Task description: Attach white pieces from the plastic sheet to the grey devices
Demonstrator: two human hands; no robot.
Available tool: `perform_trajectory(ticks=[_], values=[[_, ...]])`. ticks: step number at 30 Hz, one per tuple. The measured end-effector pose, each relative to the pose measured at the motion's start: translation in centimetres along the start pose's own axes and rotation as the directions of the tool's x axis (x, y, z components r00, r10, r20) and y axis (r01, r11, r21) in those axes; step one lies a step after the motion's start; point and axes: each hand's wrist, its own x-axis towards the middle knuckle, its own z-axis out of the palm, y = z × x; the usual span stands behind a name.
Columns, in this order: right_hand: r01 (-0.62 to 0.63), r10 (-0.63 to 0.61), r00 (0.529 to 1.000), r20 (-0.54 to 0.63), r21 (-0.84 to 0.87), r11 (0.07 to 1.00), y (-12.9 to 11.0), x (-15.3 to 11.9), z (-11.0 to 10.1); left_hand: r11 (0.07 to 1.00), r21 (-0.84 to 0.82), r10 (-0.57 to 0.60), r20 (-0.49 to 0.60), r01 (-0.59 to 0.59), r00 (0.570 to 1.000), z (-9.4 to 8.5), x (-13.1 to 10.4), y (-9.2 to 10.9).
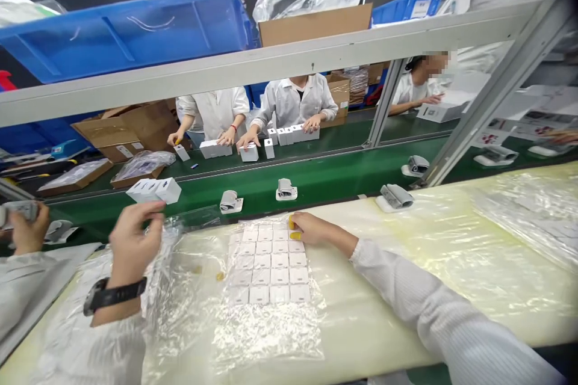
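A clear plastic bag (269, 328) lies flat on the table, with rows of small white rectangular pieces (279, 260) showing through it. My right hand (311, 228), with yellow covers on two fingertips, has its fingers bent down at the far right corner of these pieces. What the fingertips pinch there is hidden. My left hand (135, 240), a black watch on its wrist, is raised above the table's left part. Its fingers are curled, a gap shows between thumb and forefinger, and I see nothing in it. Just beyond it, several white boxes (156, 190) stand together on the green belt.
Grey rolled parts on white bases (286, 189) are spaced along the green belt (325, 174). Across it, co-workers in white handle white boxes (298, 133). A metal shelf (311, 63) bears a blue bin (135, 30). More plastic sheeting (533, 222) lies right; a neighbour's hand (29, 228) is at left.
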Motion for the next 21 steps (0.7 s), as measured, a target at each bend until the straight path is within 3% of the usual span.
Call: perform_trajectory(ticks=[1, 3, 5, 7, 9, 11, 14, 17, 21], values=[[-0.003, 0.003, 1.000, -0.003, -0.021, 1.000, 0.0, -0.1, 0.1, 0.990, -0.131, 0.070, 0.188, -0.045, 0.980, 1.2, -0.3, 2.6], [-0.010, 0.009, 1.000, -0.024, -0.068, 0.998, -0.1, -0.3, 0.3, 0.944, -0.304, 0.274, 0.517, -0.125, 0.811, 4.7, -1.7, 7.5], [-0.007, 0.003, 0.999, -0.042, -0.102, 0.995, -0.3, -0.6, 0.4, 0.909, -0.381, 0.398, 0.678, -0.167, 0.618, 9.3, -3.7, 11.0], [0.001, -0.006, 0.999, -0.045, -0.112, 0.994, -0.4, -1.0, 0.5, 0.910, -0.382, 0.404, 0.733, -0.161, 0.547, 13.6, -5.8, 12.4], [-0.007, 0.001, 0.999, -0.053, -0.117, 0.993, -0.5, -1.4, 0.5, 0.917, -0.376, 0.388, 0.755, -0.136, 0.530, 16.7, -7.3, 12.2], [-0.034, 0.026, 0.997, -0.067, -0.124, 0.992, -0.4, -1.6, 0.7, 0.924, -0.363, 0.367, 0.753, -0.120, 0.547, 18.0, -8.0, 11.4], [-0.094, 0.090, 0.995, -0.048, -0.097, 0.991, -0.1, -1.6, 0.9, 0.931, -0.343, 0.352, 0.754, -0.125, 0.554, 17.8, -8.0, 10.8], [-0.145, 0.145, 0.989, -0.004, -0.066, 0.987, -0.1, -1.5, 0.7, 0.931, -0.338, 0.356, 0.770, -0.135, 0.529, 17.3, -7.6, 11.1], [-0.141, 0.137, 0.989, -0.057, -0.059, 0.988, -0.3, -1.9, 0.0, 0.933, -0.338, 0.351, 0.776, -0.124, 0.525, 17.3, -7.6, 11.3]])
